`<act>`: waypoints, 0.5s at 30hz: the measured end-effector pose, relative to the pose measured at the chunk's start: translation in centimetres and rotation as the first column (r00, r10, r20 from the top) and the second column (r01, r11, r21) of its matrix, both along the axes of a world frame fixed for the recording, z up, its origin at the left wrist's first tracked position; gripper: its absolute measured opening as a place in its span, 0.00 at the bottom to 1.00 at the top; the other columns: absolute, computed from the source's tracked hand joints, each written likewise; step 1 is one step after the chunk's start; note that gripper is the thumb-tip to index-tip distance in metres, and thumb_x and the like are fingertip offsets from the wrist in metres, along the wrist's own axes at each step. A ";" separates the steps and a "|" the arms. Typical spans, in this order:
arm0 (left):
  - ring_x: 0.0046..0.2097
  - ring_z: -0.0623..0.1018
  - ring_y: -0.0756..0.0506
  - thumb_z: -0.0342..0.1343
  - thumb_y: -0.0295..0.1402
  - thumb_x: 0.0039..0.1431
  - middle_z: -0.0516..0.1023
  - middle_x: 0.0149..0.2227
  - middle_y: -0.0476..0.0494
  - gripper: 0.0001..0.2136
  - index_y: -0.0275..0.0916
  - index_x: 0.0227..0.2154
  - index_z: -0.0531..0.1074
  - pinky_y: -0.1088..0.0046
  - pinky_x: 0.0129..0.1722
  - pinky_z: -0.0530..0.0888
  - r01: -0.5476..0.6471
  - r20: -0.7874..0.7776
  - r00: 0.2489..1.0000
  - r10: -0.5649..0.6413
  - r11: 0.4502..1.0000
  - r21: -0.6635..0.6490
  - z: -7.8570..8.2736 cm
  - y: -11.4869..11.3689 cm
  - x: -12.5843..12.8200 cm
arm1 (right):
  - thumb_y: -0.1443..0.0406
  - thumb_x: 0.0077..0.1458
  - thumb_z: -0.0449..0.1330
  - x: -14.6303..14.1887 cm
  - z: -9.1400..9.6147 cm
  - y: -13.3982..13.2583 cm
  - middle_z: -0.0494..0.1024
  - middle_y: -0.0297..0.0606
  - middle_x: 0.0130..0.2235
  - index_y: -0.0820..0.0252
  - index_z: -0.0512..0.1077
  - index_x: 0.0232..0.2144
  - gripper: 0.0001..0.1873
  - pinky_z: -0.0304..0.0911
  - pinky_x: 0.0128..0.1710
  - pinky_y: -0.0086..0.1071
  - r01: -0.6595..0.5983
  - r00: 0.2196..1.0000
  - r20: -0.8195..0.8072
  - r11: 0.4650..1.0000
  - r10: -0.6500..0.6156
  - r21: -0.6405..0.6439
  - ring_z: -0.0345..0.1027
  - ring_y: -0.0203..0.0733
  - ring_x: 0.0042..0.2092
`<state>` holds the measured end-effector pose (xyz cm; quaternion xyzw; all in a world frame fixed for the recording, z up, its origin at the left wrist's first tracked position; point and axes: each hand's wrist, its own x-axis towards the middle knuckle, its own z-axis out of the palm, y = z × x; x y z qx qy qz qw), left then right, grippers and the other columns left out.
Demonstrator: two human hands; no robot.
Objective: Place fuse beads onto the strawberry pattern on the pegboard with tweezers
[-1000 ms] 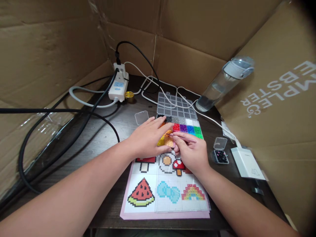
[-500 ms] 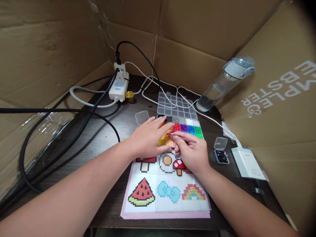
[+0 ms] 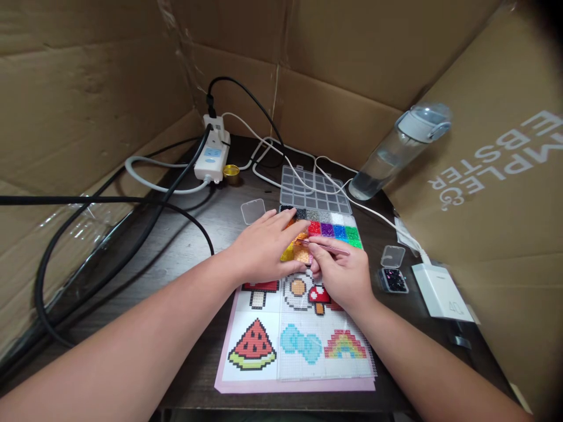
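My right hand (image 3: 343, 272) is closed around pink tweezers (image 3: 332, 248), whose tip reaches into the orange and yellow compartments of a bead box (image 3: 328, 228). Whether a bead sits in the tip is too small to tell. Fingers spread, my left hand (image 3: 264, 246) rests over the left side of the box and hides part of it. Below both hands lies a clear pegboard (image 3: 325, 372) on a pattern sheet (image 3: 250, 328) with watermelon, bow and rainbow pictures. A small red-and-white mushroom of beads (image 3: 320, 298) shows on the board beside an egg picture.
The box's open lid (image 3: 314, 190) lies behind it, crossed by a white cable. A tilted water bottle (image 3: 396, 155) leans at the back right. A small case of dark beads (image 3: 393, 280) and a white charger (image 3: 443, 290) are at right; a power strip (image 3: 213, 155) stands back left.
Both hands and the tweezers stay nearly where they were. The whole view has shifted very slightly.
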<state>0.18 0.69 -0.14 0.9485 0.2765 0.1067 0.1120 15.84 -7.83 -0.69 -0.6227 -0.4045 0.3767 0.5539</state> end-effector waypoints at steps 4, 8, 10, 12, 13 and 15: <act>0.69 0.57 0.36 0.55 0.51 0.57 0.58 0.67 0.29 0.35 0.39 0.64 0.57 0.53 0.67 0.52 0.004 0.012 1.000 -0.004 1.000 0.003 -0.1 0.0 0.0 | 0.61 0.49 0.66 0.0 0.0 0.1 0.72 0.30 0.15 0.64 0.80 0.34 0.12 0.66 0.19 0.27 0.000 1.000 0.003 1.000 0.000 -0.003 0.65 0.33 0.17; 0.69 0.57 0.36 0.55 0.51 0.57 0.58 0.67 0.29 0.35 0.39 0.63 0.58 0.53 0.67 0.52 0.003 0.017 1.000 -0.003 1.000 0.004 -0.1 0.0 -0.1 | 0.60 0.49 0.66 0.0 0.0 0.0 0.72 0.30 0.16 0.64 0.80 0.33 0.12 0.66 0.19 0.28 -0.008 1.000 0.005 1.000 0.008 0.014 0.65 0.33 0.17; 0.69 0.57 0.36 0.55 0.51 0.57 0.58 0.67 0.30 0.35 0.39 0.63 0.58 0.54 0.67 0.52 0.005 0.025 1.000 -0.005 1.000 0.004 -0.1 0.0 -0.1 | 0.60 0.49 0.66 0.0 0.0 0.0 0.72 0.30 0.16 0.64 0.80 0.34 0.13 0.66 0.19 0.28 -0.015 1.000 0.010 1.000 0.014 0.020 0.65 0.33 0.17; 0.69 0.57 0.36 0.55 0.51 0.57 0.58 0.67 0.30 0.35 0.39 0.63 0.58 0.54 0.67 0.51 0.005 0.025 1.000 -0.006 1.000 0.003 -0.1 0.0 -0.2 | 0.59 0.50 0.66 0.0 0.0 0.0 0.72 0.30 0.16 0.64 0.80 0.34 0.13 0.66 0.19 0.29 -0.016 1.000 0.019 1.000 0.015 0.022 0.65 0.33 0.17; 0.69 0.57 0.36 0.55 0.51 0.57 0.58 0.67 0.29 0.35 0.39 0.63 0.57 0.53 0.67 0.52 0.005 0.021 1.000 -0.005 1.000 0.002 -0.1 -0.1 -0.2 | 0.59 0.50 0.66 0.0 -0.1 0.0 0.72 0.30 0.16 0.64 0.80 0.34 0.13 0.67 0.19 0.29 -0.015 1.000 0.024 1.000 0.014 0.021 0.65 0.33 0.18; 0.69 0.56 0.36 0.55 0.51 0.57 0.58 0.67 0.29 0.35 0.39 0.64 0.57 0.53 0.67 0.52 0.004 0.016 1.000 -0.004 1.000 0.001 -0.1 -0.1 -0.1 | 0.59 0.50 0.66 0.0 -0.1 0.0 0.72 0.30 0.16 0.63 0.80 0.34 0.13 0.67 0.20 0.30 -0.012 0.999 0.034 1.000 0.012 0.018 0.65 0.34 0.18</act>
